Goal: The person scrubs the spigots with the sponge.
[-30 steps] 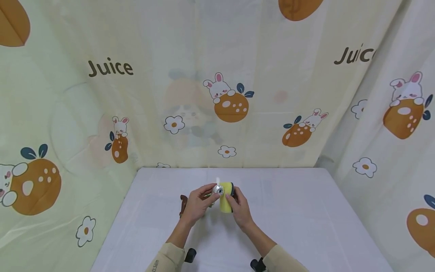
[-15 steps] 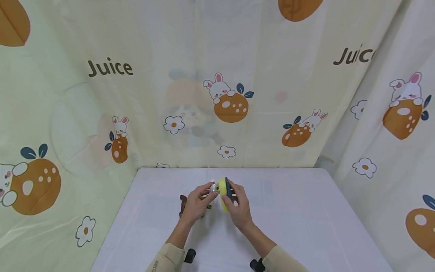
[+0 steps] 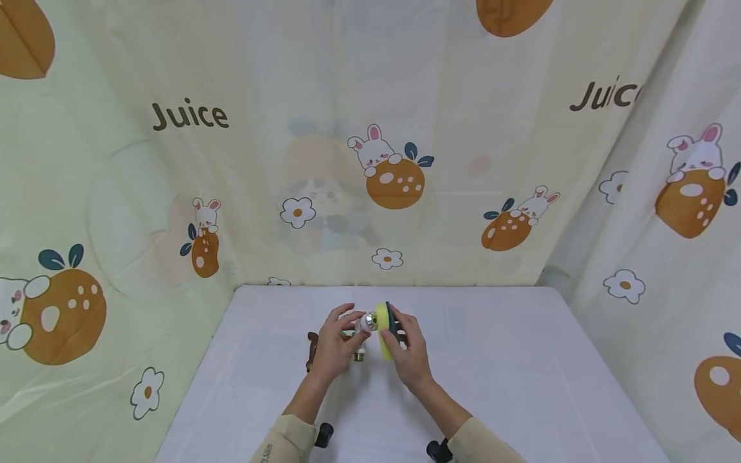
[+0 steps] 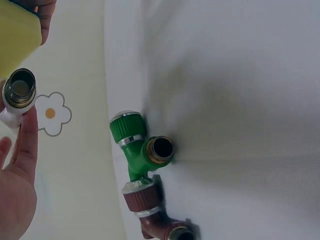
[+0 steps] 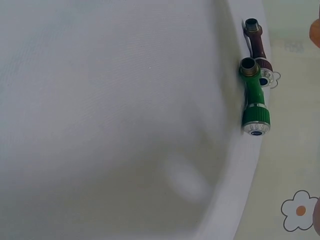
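Between thumb and fingers, my left hand point(image 3: 336, 347) holds a white angled faucet valve point(image 4: 12, 107) with a silvery end and a dark threaded mouth. My right hand point(image 3: 410, 354) grips a yellow sponge point(image 3: 383, 328) with a dark backing. In the head view, the sponge's yellow side is against or very near the valve's silvery end; contact is hard to tell. A green valve point(image 4: 136, 156) of like shape lies on the table beyond the left hand, mostly hidden in the head view. Touching or close to it is a brown valve point(image 4: 150, 207).
A white-covered table point(image 3: 492, 366) spreads beneath both hands. Behind it and along both sides hang printed curtains point(image 3: 457, 225). A dark wrist-camera part point(image 3: 325, 435) sits by the left sleeve, and another point(image 3: 440, 451) by the right sleeve.
The sponge has turned from its broad yellow face to nearly edge-on. The valve has rotated in my left hand, its silvery end now facing the sponge and its threaded end showing below. Left fingers have lifted slightly.
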A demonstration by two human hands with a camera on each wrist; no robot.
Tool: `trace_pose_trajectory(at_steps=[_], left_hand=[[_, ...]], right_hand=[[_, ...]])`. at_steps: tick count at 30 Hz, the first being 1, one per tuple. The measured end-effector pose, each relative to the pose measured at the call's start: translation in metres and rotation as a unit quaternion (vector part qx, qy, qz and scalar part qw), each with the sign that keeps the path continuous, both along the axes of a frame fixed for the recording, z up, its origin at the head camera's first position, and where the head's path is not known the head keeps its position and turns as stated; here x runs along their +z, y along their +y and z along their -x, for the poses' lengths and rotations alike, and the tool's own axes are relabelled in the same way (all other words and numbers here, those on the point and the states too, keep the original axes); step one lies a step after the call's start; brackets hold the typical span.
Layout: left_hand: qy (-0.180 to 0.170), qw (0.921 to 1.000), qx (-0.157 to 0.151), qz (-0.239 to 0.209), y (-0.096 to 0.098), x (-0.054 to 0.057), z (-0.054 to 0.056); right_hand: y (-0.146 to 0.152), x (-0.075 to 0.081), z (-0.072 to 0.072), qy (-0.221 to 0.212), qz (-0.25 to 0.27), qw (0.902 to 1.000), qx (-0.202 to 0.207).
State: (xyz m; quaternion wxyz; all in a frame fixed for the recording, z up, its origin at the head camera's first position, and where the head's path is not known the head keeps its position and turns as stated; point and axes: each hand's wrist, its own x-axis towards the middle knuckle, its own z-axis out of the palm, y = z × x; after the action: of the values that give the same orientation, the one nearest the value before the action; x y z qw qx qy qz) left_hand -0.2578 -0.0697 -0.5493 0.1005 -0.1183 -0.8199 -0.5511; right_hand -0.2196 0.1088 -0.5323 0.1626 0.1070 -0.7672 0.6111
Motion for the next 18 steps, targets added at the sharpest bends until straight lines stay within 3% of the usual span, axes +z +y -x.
trace_pose_trajectory(at_steps=[11,18], left_hand=[[0.010,0.9998,-0.005,0.013,0.000,0.001,-0.002],[0.017,0.9990,-0.015,0.038,-0.002,0.002,-0.003]], right_hand=[[0.002,-0.002,0.002,-0.010,0.005,0.9999,0.008],[0.004,-0.029,0.018,-0.023,-0.015,0.9996,-0.002]])
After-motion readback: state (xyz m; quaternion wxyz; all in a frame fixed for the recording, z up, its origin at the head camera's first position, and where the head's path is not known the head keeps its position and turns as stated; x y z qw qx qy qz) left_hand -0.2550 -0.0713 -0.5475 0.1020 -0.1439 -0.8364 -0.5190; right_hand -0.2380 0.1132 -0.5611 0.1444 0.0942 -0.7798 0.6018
